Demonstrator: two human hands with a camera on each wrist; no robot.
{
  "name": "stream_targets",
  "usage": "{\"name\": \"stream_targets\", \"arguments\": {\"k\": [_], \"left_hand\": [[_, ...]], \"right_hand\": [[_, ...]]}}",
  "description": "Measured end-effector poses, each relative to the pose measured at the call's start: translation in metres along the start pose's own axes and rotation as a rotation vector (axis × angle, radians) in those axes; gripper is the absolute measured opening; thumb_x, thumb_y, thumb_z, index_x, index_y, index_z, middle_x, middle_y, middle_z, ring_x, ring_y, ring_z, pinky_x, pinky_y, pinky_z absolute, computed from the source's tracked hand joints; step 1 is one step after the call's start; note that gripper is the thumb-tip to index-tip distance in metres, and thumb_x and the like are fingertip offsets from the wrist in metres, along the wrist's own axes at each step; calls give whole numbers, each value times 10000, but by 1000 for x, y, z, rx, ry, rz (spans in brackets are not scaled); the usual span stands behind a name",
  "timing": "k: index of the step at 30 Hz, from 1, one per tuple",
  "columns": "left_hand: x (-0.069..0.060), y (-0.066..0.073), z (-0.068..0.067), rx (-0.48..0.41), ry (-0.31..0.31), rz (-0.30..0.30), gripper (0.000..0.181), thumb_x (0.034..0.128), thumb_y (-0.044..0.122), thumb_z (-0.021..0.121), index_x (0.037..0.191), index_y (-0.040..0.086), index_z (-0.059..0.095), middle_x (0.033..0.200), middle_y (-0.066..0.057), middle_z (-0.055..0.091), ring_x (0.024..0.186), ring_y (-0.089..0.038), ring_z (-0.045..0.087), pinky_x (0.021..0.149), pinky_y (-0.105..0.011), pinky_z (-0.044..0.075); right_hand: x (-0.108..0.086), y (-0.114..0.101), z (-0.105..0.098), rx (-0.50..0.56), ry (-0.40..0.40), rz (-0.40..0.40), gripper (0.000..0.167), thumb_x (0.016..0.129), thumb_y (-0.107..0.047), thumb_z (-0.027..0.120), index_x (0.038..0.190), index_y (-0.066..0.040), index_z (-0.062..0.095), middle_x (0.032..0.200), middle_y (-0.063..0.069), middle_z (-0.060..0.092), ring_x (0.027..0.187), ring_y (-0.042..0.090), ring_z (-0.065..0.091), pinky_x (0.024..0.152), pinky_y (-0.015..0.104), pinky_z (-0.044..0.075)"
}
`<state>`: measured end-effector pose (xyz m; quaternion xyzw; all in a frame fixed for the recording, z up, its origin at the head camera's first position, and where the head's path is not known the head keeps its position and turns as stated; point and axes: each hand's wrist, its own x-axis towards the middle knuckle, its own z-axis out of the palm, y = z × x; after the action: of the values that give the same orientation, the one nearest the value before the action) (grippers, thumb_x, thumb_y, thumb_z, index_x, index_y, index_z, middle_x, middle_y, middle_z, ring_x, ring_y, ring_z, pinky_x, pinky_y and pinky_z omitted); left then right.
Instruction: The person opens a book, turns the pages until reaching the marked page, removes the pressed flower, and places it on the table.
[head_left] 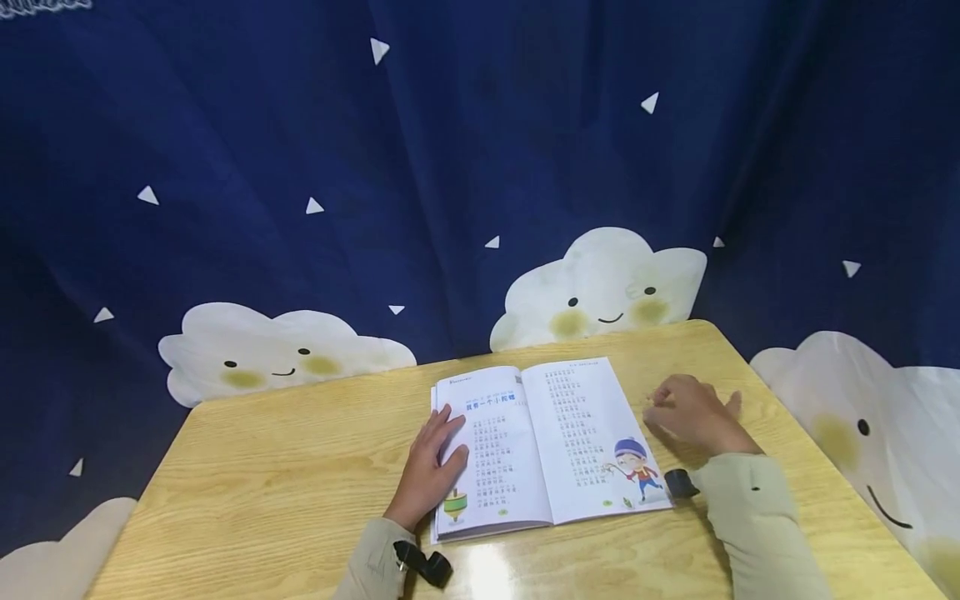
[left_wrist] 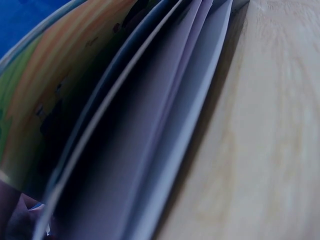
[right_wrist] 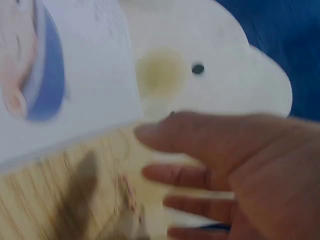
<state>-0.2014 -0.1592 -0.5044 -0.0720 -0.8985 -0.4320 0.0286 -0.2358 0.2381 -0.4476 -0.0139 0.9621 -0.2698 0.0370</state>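
Note:
An open book (head_left: 536, 450) of printed pages lies on the wooden table, with a spinning-top picture on its left page and a cartoon child on its right. My left hand (head_left: 429, 468) rests along the left page's outer edge, fingers and thumb extended over the paper. Page edges (left_wrist: 165, 120) fill much of the left wrist view, which hides most of that hand. Just right of the book, my right hand (head_left: 696, 413) hovers near the table, holding nothing. In the right wrist view, its fingers (right_wrist: 190, 205) are loosely extended beside the page corner.
The wooden table (head_left: 300, 475) extends left of the book and in front of it. A dark blue curtain (head_left: 450, 167) with smiling clouds hangs behind the table's far edge. Black straps with small devices sit on both wrists.

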Motion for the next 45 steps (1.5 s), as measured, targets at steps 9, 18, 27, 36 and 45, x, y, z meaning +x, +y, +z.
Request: {"name": "stream_targets", "arguments": {"k": [9, 18, 27, 36, 45], "left_hand": [[-2, -7, 2, -82, 55, 9, 384, 944, 231, 594, 1327, 239, 588, 1541, 37, 343, 1462, -228, 187, 1160, -509, 176], [4, -5, 3, -113, 110, 12, 359, 942, 193, 591, 1295, 255, 614, 1548, 108, 309, 1447, -171, 224, 1161, -447, 216], [6, -2, 0, -186, 179, -26, 573, 921, 156, 596, 1458, 254, 421, 1593, -65, 196, 1453, -280, 195, 1156, -510, 186], [4, -5, 1, -315, 187, -80, 546, 989, 193, 525, 1495, 266, 333, 1552, -22, 304, 1420, -180, 277, 1164, -420, 204], [5, 4, -1, -363, 180, -122, 513, 1019, 213, 479, 1507, 191, 320, 1532, -56, 345, 1425, -242, 278, 1157, -465, 214]], "right_hand": [[-10, -24, 29, 8, -93, -196, 519, 871, -318, 705, 1279, -20, 588, 1395, 231, 492, 1334, 458, 359, 1063, 711, -13], [-12, -16, 34, 47, -144, -194, 753, 822, -491, 713, 1375, -22, 511, 1492, 198, 385, 1383, 444, 281, 1098, 664, 116], [-13, -16, 34, 21, -196, -214, 935, 749, -611, 716, 1422, -19, 452, 1529, 192, 321, 1397, 456, 237, 1086, 683, 39], [-15, -11, 36, 32, -200, -226, 957, 731, -634, 716, 1430, -38, 450, 1529, 176, 330, 1401, 436, 249, 1094, 669, 41], [-19, 0, 33, 90, -304, -240, 1087, 652, -586, 789, 1517, -131, 312, 1601, 127, 162, 1453, 412, 74, 1118, 627, -55]]}}
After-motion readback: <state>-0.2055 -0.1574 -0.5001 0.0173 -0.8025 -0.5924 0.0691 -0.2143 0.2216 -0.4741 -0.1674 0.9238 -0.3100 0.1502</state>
